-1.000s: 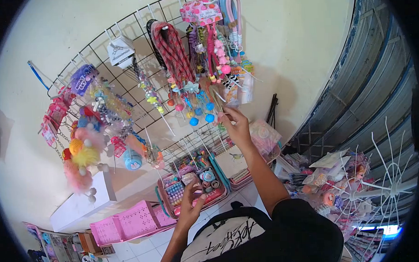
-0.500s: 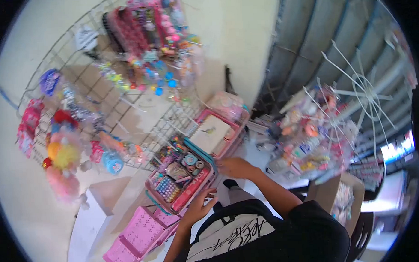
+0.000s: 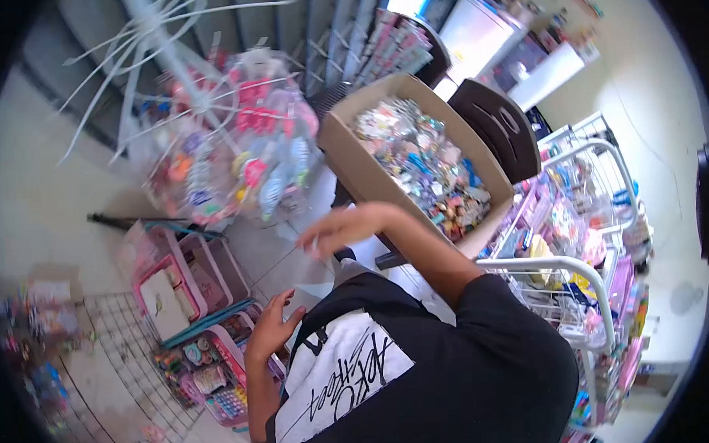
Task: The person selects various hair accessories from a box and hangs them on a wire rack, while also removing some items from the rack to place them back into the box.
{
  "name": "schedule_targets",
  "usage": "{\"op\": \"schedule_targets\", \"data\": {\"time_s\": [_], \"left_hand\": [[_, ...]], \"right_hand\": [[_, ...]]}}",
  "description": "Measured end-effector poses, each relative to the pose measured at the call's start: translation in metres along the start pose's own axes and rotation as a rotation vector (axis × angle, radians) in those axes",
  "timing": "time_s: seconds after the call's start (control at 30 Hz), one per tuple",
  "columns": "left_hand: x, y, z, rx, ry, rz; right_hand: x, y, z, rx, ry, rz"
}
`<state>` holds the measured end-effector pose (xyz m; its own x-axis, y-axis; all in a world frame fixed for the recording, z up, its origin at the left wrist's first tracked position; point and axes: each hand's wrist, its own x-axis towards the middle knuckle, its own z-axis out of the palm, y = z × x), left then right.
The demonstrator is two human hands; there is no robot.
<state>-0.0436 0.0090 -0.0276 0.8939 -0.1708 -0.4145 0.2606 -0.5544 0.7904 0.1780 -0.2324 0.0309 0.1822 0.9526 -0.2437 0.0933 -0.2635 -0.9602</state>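
Note:
My left hand [image 3: 274, 331] hovers beside a pink basket [image 3: 232, 351] filled with small hair accessories and trinkets. Its fingers are apart and nothing is in them. Raised in front of my body, my right hand [image 3: 345, 228] is somewhat blurred, with fingers stretched out and no object visible in it. Nearest to it is a large cardboard box [image 3: 344, 155], full of small plastic-wrapped items [image 3: 423, 164]. Behind the trinket basket stands another pink basket [image 3: 196, 278] with a white notebook [image 3: 164, 305] in it.
A white rotating rack [image 3: 202, 102] hung with bagged goods stands at the back left. Brown chairs [image 3: 496, 127] are behind the box. On the right is a white wire cart [image 3: 599, 291] with packaged goods. A wire grid [image 3: 117, 347] is at the lower left.
The view has swung to the right, bringing the cardboard box and white cart into sight. My right hand has moved away from the baskets towards the box; my left hand stays near the trinket basket.

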Motion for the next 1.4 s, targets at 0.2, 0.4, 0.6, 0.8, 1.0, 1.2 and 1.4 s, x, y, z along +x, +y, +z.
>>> {"op": "schedule_targets", "data": {"time_s": [0.2,0.4,0.6,0.8,1.0,1.2,1.4], "left_hand": [[0.117,0.099,0.018,0.157,-0.153,0.221],[0.214,0.191,0.054,0.257,-0.053,0.505],[0.253,0.178,0.071,0.664,-0.037,0.641],[0.255,0.167,0.074,0.479,-0.145,0.536],[0.263,0.168,0.08,0.421,-0.176,0.486],[0.26,0.185,0.08,0.416,-0.152,0.468],[0.26,0.251,0.093,0.218,-0.158,0.558]], "right_hand": [[-0.131,0.028,-0.168,0.038,0.989,-0.09],[-0.152,0.18,-0.215,-0.659,0.314,0.434],[-0.179,0.264,-0.111,-0.626,0.021,0.411],[-0.22,0.247,-0.071,-0.787,0.201,0.373],[-0.236,0.259,-0.052,-0.924,0.016,0.486],[-0.228,0.166,-0.105,-0.636,-0.125,0.483],[-0.205,0.069,-0.166,-0.042,0.015,0.096]]}}
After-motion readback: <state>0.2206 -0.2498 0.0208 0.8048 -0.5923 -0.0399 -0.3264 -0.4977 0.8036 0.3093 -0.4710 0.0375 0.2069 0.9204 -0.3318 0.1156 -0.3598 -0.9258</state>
